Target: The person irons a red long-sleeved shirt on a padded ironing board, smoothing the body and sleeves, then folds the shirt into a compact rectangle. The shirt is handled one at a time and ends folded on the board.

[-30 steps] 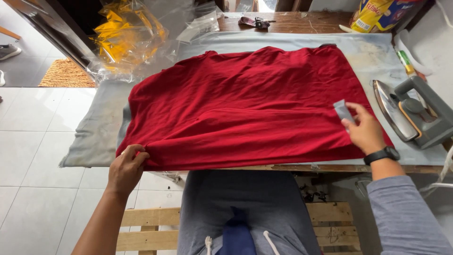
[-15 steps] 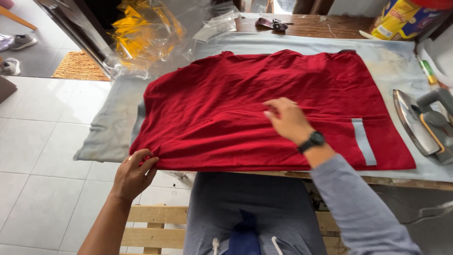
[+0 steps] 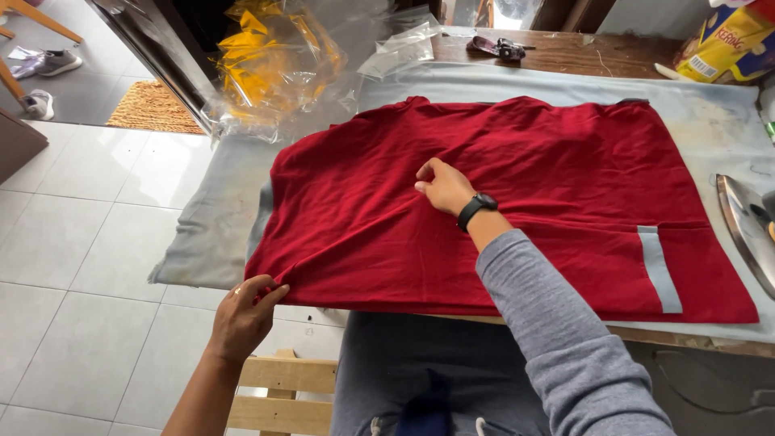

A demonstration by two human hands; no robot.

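A red garment with a grey stripe near its right end lies spread on a grey padded cloth over a table. My left hand pinches the garment's near left corner at the table edge. My right hand, with a black wristwatch and a grey sleeve, rests flat near the middle of the red fabric, fingers pointing left.
An iron lies at the right edge of the cloth. Clear plastic bags with yellow contents sit at the back left. A yellow packet stands back right. White floor tiles lie to the left, and a wooden stool stands below.
My right hand left the striped right end of the garment and swept left to its middle. My left hand kept hold of the near left corner. The view shifted slightly.
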